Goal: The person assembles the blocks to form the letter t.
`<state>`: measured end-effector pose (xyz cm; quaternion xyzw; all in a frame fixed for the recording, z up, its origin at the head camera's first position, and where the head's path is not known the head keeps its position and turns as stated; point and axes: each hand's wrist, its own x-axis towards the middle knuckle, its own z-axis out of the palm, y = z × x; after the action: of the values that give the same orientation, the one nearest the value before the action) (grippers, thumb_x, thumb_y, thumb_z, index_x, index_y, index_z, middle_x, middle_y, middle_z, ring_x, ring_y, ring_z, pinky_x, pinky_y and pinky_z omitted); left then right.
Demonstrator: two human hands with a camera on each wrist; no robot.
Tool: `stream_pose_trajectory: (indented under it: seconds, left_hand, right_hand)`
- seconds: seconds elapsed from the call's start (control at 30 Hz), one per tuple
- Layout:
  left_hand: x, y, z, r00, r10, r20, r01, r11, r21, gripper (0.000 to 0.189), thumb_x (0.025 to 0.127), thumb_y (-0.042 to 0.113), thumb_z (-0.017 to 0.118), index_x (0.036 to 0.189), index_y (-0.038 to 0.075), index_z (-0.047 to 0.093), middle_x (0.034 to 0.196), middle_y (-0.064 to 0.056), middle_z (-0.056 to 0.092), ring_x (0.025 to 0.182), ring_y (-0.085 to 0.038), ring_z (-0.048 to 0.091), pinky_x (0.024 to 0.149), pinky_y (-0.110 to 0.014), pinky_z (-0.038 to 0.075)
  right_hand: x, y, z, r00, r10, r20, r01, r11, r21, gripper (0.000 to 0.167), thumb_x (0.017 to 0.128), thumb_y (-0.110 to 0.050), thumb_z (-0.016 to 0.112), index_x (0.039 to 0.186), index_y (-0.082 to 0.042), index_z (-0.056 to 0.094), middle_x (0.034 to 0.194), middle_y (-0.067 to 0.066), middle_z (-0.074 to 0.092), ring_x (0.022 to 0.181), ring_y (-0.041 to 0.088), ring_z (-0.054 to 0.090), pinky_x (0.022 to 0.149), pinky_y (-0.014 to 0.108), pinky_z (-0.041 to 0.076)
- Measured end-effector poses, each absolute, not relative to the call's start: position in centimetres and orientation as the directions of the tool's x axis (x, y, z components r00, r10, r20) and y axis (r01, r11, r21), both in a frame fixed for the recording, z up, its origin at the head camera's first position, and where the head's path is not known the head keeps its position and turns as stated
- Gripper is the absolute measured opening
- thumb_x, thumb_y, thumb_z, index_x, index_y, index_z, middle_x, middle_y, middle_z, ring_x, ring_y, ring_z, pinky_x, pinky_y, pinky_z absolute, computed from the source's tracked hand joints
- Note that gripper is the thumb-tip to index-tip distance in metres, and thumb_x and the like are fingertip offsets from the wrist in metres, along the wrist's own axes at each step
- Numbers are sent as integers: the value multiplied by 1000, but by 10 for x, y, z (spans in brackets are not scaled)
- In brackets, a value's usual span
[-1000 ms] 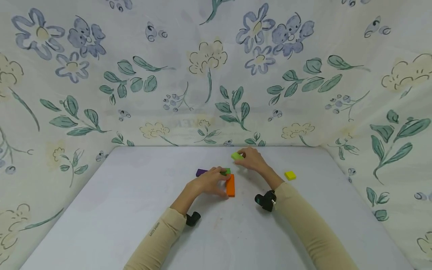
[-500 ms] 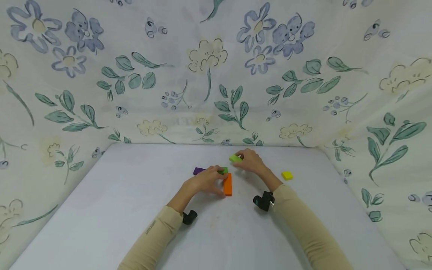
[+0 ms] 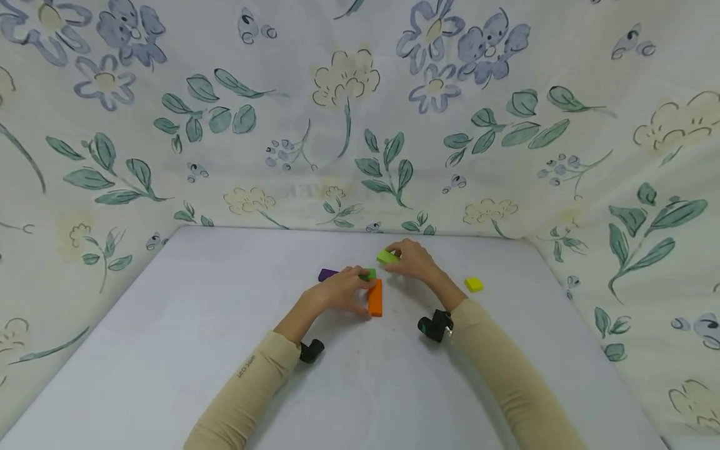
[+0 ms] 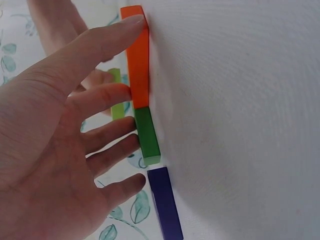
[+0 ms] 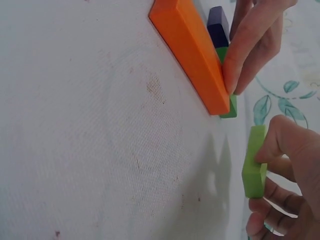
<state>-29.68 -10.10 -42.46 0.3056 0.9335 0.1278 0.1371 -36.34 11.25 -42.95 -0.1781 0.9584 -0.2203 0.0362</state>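
My left hand (image 3: 342,290) rests on a line of blocks with its fingers spread and fairly straight. In the left wrist view, the thumb and index finger touch opposite ends of a long orange block (image 4: 138,65). Two more fingertips meet a green block (image 4: 146,135) adjoining its far end, and the little finger is beside a dark purple block (image 4: 166,202). My right hand (image 3: 413,259) pinches a lime-green block (image 5: 255,162) between thumb and fingers. It holds that block just beyond the green one, with a gap between them.
A yellow block (image 3: 474,284) lies on the white tabletop (image 3: 360,387), to the right of the right hand. A flower-printed cloth (image 3: 315,137) rises behind the table's far edge. Black cameras (image 3: 435,326) are strapped to both wrists.
My right hand has brought the lime-green block slightly closer to the green and orange blocks. The left hand stays on its blocks. The head view has shifted a little.
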Motion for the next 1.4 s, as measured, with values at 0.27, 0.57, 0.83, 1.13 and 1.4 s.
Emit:
stream_pose_trajectory:
  seconds: [0.27,0.57,0.83,1.13,1.4]
  left_hand:
    - [-298,-102,-419,-775,609,-169,534,774,341,73,80,42,80,141,13,54,151,-12,41,137,-29,39,114,-44,37]
    - [-294,-103,-423,-783,597,-178,519,783,343,74,79,44,80,142,14,53,152,-11,40,138,-29,39,114,-44,36]
    - [-296,-102,-426,-780,602,-173,529,781,333,74,79,46,79,142,17,53,153,-10,40,140,-28,37,114,-44,37]
    - [-294,-100,-423,-783,596,-178,525,787,323,73,80,45,79,142,17,53,153,-8,40,140,-27,37,114,-44,37]
    - [-294,-100,-423,-781,597,-184,526,787,324,73,79,44,79,142,17,53,153,-8,40,140,-26,37,114,-44,37]
  right_hand:
    - [-367,111,-428,-924,-383,6,-348,833,-431,45,86,-30,74,128,-15,66,111,11,66,94,22,57,79,31,49]
    - [-363,112,-431,-906,-422,-17,-375,822,-429,45,84,-29,75,127,-15,66,113,12,65,98,23,57,86,35,50]
    - [-358,119,-426,-891,-452,-45,-387,808,-444,45,84,-24,75,126,-14,67,115,11,64,100,24,56,87,36,49]
    - [-359,125,-427,-873,-485,-53,-408,785,-467,44,85,-23,75,127,-15,66,113,11,64,99,23,55,88,35,49]
    - [-358,124,-431,-863,-500,-70,-414,780,-468,43,85,-20,72,127,-15,66,113,9,64,100,21,56,92,36,50]
